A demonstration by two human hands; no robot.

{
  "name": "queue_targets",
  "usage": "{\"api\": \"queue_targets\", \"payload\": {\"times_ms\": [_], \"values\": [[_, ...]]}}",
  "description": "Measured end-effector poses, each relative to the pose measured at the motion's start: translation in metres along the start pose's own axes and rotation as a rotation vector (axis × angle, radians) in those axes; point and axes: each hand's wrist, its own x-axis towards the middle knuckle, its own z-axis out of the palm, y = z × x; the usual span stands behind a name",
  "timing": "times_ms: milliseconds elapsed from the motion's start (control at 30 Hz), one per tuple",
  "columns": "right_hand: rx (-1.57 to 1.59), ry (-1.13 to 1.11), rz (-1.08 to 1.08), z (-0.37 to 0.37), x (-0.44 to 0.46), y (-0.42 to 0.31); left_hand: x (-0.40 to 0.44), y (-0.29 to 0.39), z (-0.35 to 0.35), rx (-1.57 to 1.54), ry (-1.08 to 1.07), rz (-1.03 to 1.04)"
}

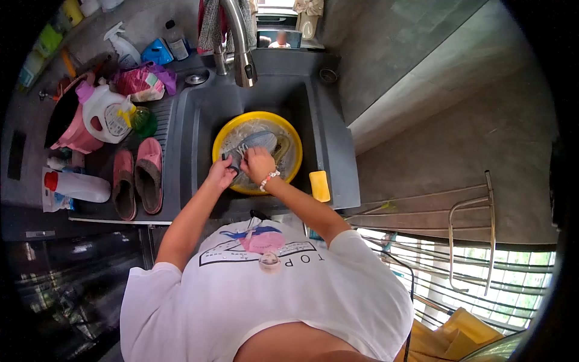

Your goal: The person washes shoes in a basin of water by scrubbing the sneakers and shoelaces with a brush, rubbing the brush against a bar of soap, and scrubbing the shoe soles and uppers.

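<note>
A grey sneaker [260,140] with white laces lies tilted in a yellow basin [297,130] of sudsy water. My left hand [222,174] is closed round the dark heel end of this sneaker. With its fingers curled, my right hand [259,164] grips the shoe near the laces and opening; its fingertips are partly hidden. A bead bracelet [269,180] circles my right wrist. At the basin's right side, a second shoe [281,146] sits partly under the water, with an olive-toned edge showing.
The basin stands in a dark sink [202,130] below a pull-down faucet [244,66]. A yellow soap bar [319,186] rests on the right rim. Pink slippers [149,175], a white jug [104,114] and a red-capped bottle [78,184] crowd the left counter. A metal rack [490,235] stands at right.
</note>
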Motion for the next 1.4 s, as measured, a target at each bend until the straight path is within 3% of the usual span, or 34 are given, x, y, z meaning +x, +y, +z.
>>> {"api": "queue_targets", "payload": {"times_ms": [67,267,400,500,567,600,667,700,767,800,833,900,967,1033,1067,1100,1167,1200,1233,1267,1367,1400], "values": [[-0.148,-0.063,0.059,0.011,-0.001,0.001,0.001,-0.006,-0.001,0.030,0.020,0.019],[-0.183,-0.273,0.225,0.012,0.009,-0.003,-0.003,-0.013,0.006,0.153,0.084,0.036],[-0.202,-0.341,0.202,0.017,0.009,0.002,0.002,-0.021,-0.004,0.134,0.084,0.061],[0.055,-0.351,0.376,0.023,0.013,0.011,0.000,-0.019,-0.007,0.106,0.088,0.063],[0.363,-0.351,0.544,0.025,0.016,0.016,-0.003,-0.017,-0.006,0.087,0.093,0.049],[0.362,-0.352,0.543,0.036,0.016,0.026,0.000,-0.018,-0.010,0.096,0.079,0.085],[1.400,-0.427,0.756,0.064,0.013,0.053,0.000,-0.015,-0.014,0.104,0.065,0.119],[1.399,-0.429,0.756,0.050,0.014,0.046,-0.001,-0.012,-0.015,0.120,0.076,0.142],[2.059,-0.411,0.835,0.003,0.018,0.022,-0.003,-0.004,-0.015,0.134,0.087,0.168],[2.243,-0.474,0.645,0.010,0.019,0.030,-0.005,0.000,-0.015,0.148,0.056,0.181],[2.240,-0.477,0.644,-0.004,0.025,0.023,-0.006,0.003,-0.014,0.160,0.025,0.195],[2.230,-0.352,0.871,-0.030,0.032,0.010,-0.001,0.012,-0.013,0.166,-0.012,0.190],[2.102,-0.408,0.784,-0.007,0.026,0.030,0.006,0.018,-0.016,0.275,-0.069,0.179],[1.617,-0.430,0.479,0.005,0.026,0.037,0.001,0.020,-0.001,0.284,-0.041,0.205],[1.572,-0.471,0.429,0.008,0.025,0.042,-0.002,0.020,0.006,0.274,-0.010,0.189],[1.571,-0.474,0.426,0.002,0.026,0.044,-0.003,0.020,0.010,0.264,0.021,0.172],[1.974,-0.428,0.705,-0.018,0.030,0.040,0.014,0.014,0.000,0.309,0.092,0.182],[2.422,-0.468,0.583,-0.017,0.035,0.042,0.016,0.013,0.000,0.354,0.162,0.192],[2.421,-0.469,0.583,-0.015,0.036,0.041,0.017,0.013,-0.001,0.353,0.162,0.193],[2.283,-0.311,0.635,-0.012,0.037,0.038,0.018,0.012,-0.002,0.439,0.162,0.189],[2.466,-0.192,0.789,-0.017,0.032,0.027,0.006,0.015,0.018,0.442,0.185,0.178],[1.979,-0.265,0.560,-0.012,0.030,0.029,0.002,0.015,0.024,0.356,0.207,0.170]]}}
